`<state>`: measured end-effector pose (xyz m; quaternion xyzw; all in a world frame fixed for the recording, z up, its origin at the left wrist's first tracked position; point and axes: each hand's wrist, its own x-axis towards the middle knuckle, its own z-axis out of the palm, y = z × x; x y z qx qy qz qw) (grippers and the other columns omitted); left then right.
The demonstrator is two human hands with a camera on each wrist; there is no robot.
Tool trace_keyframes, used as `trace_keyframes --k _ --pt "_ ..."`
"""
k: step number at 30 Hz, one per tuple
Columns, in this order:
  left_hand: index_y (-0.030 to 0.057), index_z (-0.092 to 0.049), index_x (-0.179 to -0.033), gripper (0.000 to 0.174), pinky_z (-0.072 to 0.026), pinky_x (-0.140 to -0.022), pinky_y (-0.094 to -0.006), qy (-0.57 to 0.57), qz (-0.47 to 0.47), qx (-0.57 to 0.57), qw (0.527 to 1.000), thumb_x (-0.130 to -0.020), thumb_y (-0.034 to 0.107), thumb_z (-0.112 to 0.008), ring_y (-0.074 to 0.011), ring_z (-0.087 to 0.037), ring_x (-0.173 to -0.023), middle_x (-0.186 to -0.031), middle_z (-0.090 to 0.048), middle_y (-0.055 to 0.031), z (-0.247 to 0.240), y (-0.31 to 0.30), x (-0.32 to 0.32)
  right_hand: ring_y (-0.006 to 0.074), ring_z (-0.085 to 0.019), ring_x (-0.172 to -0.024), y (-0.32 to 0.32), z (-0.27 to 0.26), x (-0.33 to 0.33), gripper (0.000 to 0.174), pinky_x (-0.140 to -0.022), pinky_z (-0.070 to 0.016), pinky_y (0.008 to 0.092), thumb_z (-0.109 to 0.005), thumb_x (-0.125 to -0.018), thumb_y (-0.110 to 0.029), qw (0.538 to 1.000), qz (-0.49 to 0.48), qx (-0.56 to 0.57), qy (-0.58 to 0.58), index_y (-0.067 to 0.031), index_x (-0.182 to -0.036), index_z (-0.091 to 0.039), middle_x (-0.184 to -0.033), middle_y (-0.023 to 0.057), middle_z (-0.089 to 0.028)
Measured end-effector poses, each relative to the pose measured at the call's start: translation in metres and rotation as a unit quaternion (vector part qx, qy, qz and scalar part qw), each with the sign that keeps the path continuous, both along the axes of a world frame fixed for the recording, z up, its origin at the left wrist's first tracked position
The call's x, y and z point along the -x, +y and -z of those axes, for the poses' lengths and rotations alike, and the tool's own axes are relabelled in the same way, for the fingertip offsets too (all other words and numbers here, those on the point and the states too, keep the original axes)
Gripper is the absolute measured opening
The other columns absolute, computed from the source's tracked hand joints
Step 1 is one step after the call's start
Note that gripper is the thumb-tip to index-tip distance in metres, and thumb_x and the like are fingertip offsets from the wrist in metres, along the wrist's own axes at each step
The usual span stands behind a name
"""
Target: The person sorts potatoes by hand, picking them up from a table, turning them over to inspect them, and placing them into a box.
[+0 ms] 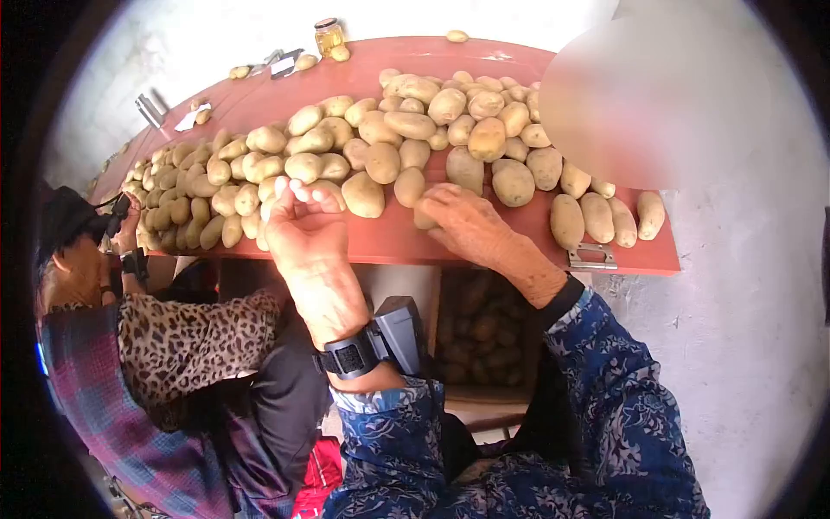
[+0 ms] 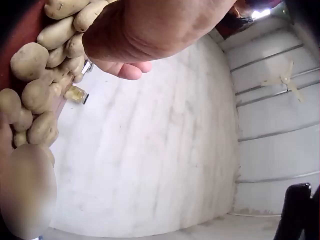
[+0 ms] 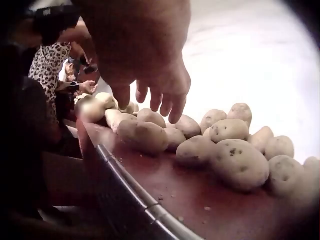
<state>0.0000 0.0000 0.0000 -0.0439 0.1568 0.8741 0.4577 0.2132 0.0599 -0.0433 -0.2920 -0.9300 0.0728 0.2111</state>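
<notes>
A long heap of potatoes (image 1: 380, 160) covers much of the red tabletop (image 1: 389, 246). My left hand (image 1: 307, 233) is raised at the near edge of the heap, palm up, fingers loosely bent and nothing in them. In the left wrist view, its fingertips (image 2: 131, 71) show past the wrist, with potatoes (image 2: 30, 61) beside it. My right hand (image 1: 471, 227) reaches down over the near side, its fingers overlapping one potato (image 1: 424, 216) in the head view. From the right wrist, the fingers (image 3: 176, 107) hang apart just above a potato (image 3: 142, 136), gripping nothing.
Several potatoes (image 1: 596, 216) lie apart near the right end, by a metal hinge (image 1: 592, 257). A glass jar (image 1: 328, 39) stands at the far edge. Below the table is a crate with potatoes (image 1: 480, 337). Another person in leopard-print sleeves (image 1: 199, 337) sits close at left.
</notes>
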Motion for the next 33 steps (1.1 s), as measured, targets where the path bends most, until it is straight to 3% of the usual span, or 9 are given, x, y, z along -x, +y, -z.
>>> trace_keyframes --k 2,9,11,14,21,26,30,33 --pt "0.0019 -0.057 -0.096 0.01 -0.0503 -0.061 -0.0307 0.01 0.012 -0.024 1.0 -0.089 0.006 -0.052 -0.0153 -0.058 -0.065 -0.077 -0.061 -0.0061 -0.006 -0.006 -0.004 0.0317 -0.045 -0.114 0.004 0.007 0.005 0.048 -0.09 -0.0456 0.0397 -0.07 -0.067 -0.003 1.0 -0.019 -0.017 -0.014 -0.0084 -0.111 -0.052 -0.116 0.0101 -0.046" --pt "0.0016 -0.057 -0.097 0.01 -0.0504 -0.06 -0.03 -0.005 0.024 -0.058 0.998 -0.088 0.004 -0.052 -0.0145 -0.058 -0.064 -0.077 -0.061 -0.0057 -0.004 -0.016 0.0 0.0326 -0.045 -0.111 -0.001 0.006 0.007 0.051 -0.089 -0.0456 0.0406 -0.07 -0.066 -0.001 1.0 0.004 0.018 -0.012 -0.0106 -0.112 -0.051 -0.11 0.01 -0.045" --pt "0.0071 -0.056 -0.087 0.003 -0.0434 -0.057 -0.022 0.011 -0.006 0.002 1.0 -0.087 0.008 -0.059 -0.0089 -0.052 -0.059 -0.068 -0.056 0.0014 -0.019 -0.02 -0.008 0.0321 -0.045 -0.111 -0.002 0.007 0.008 0.049 -0.087 -0.0457 0.0402 -0.07 -0.067 0.0 1.0 -0.009 -0.003 0.017 -0.0109 -0.111 -0.052 -0.109 0.0103 -0.046" --pt "0.0022 -0.057 -0.096 0.01 -0.0502 -0.06 -0.0293 0.008 0.021 -0.069 0.997 -0.088 0.003 -0.052 -0.0143 -0.058 -0.065 -0.076 -0.061 -0.0054 -0.007 -0.021 0.005 0.0324 -0.047 -0.107 -0.006 0.006 0.003 0.037 -0.083 -0.0471 0.0414 -0.064 -0.071 -0.006 0.997 -0.033 0.025 0.059 -0.0113 -0.107 -0.054 -0.106 0.0115 -0.047" --pt "0.003 -0.057 -0.097 0.011 -0.0483 -0.059 -0.0283 -0.009 0.008 -0.022 1.0 -0.087 0.002 -0.052 -0.0136 -0.057 -0.065 -0.075 -0.059 -0.0047 -0.014 -0.019 0.002 0.0336 -0.055 -0.099 -0.035 -0.011 -0.025 0.033 -0.082 -0.0471 0.0404 -0.062 -0.076 -0.016 0.982 0.015 0.16 0.104 -0.008 -0.108 -0.055 -0.103 0.0146 -0.055" --pt "0.0029 -0.058 -0.095 0.009 -0.0488 -0.06 -0.0284 -0.005 0.002 -0.015 1.0 -0.087 0.003 -0.054 -0.0133 -0.057 -0.065 -0.077 -0.06 -0.0046 -0.012 -0.015 0.0 0.0288 -0.062 -0.084 -0.045 -0.024 -0.042 0.033 -0.079 -0.0474 0.0344 -0.059 -0.082 -0.02 0.94 0.055 0.277 0.192 -0.004 -0.11 -0.055 -0.091 0.0157 -0.062" --pt "0.0025 -0.059 -0.096 0.009 -0.0495 -0.06 -0.0285 -0.021 -0.008 0.001 1.0 -0.087 0.005 -0.055 -0.0131 -0.057 -0.066 -0.079 -0.061 -0.0044 -0.015 -0.013 -0.005 0.0258 -0.061 -0.08 -0.049 -0.023 -0.049 0.033 -0.078 -0.0473 0.0332 -0.058 -0.083 -0.02 0.939 0.047 0.258 0.224 -0.0041 -0.111 -0.055 -0.088 0.0153 -0.06" --pt "0.0023 -0.059 -0.096 0.009 -0.0496 -0.06 -0.0285 -0.02 0.003 -0.005 1.0 -0.087 0.005 -0.056 -0.013 -0.057 -0.066 -0.079 -0.061 -0.0048 -0.015 -0.012 -0.006 0.0295 -0.061 -0.082 -0.053 -0.019 -0.053 0.032 -0.078 -0.0474 0.0351 -0.055 -0.084 -0.023 0.944 0.017 0.274 0.183 -0.0047 -0.111 -0.054 -0.088 0.0168 -0.06"
